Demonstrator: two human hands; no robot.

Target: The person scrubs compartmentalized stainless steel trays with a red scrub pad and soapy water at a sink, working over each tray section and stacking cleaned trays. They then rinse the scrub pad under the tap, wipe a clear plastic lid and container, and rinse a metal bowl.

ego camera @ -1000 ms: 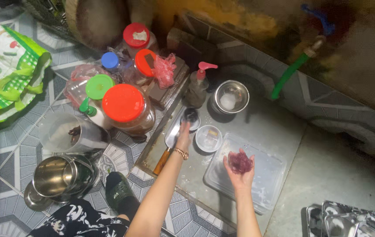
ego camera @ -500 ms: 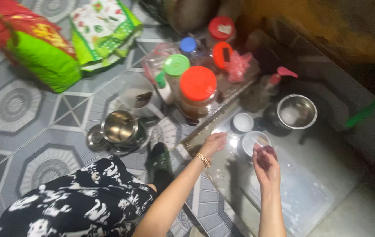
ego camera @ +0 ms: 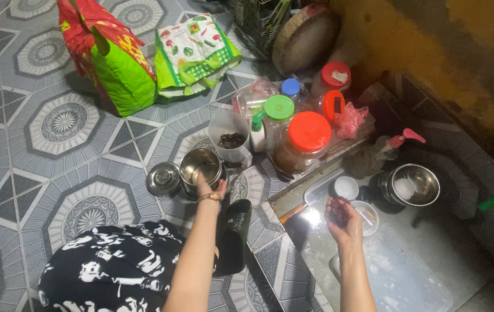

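My left hand [ego camera: 210, 188] rests on the near rim of an open steel pot [ego camera: 200, 166] on the tiled floor; its round lid [ego camera: 163, 178] lies just left. My right hand [ego camera: 341, 216] is cupped around a clump of dark red meat [ego camera: 339, 210], held above the wet grey slab [ego camera: 328, 254]. Right by it sit a small white bowl [ego camera: 346, 187] and a clear small bowl [ego camera: 367, 217]. A knife with a wooden handle [ego camera: 293, 212] lies left of that hand.
A jar with a big red lid [ego camera: 308, 134], a green-lidded jar [ego camera: 278, 110], other jars and a clear cup of dark bits [ego camera: 230, 138] crowd the middle. A steel bowl [ego camera: 412, 185], pump bottle [ego camera: 390, 147], clear tray [ego camera: 397, 277], green bags [ego camera: 114, 63] and a dark sandal [ego camera: 234, 231] lie around.
My left hand left the knife on the slab and reached left to the steel pot's rim. The view swung left. My right hand still holds the meat.
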